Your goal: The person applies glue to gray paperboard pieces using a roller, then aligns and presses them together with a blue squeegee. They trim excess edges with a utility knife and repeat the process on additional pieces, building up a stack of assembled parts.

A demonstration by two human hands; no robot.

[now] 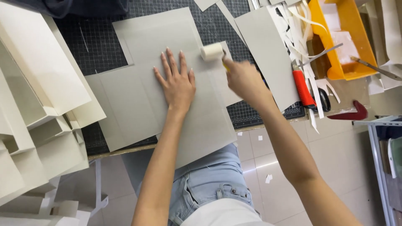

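Note:
My left hand [176, 81] lies flat, fingers spread, on a large grey cardboard sheet [138, 104] that covers a dark gridded cutting mat [92, 46]. My right hand [243, 77] grips the yellow handle of a small roller, whose white foam cylinder [212, 52] rests on the sheet's upper right part, just right of my left fingertips. The near edge of the sheet hangs over the table's front edge above my lap.
Folded cream paper pieces [37, 104] are stacked at the left. Another grey sheet [270, 50] lies at the right beside paper strips, a red utility knife [302, 87], scissors [324, 99] and a yellow bin [347, 37]. A metal rack [383, 138] stands at the far right.

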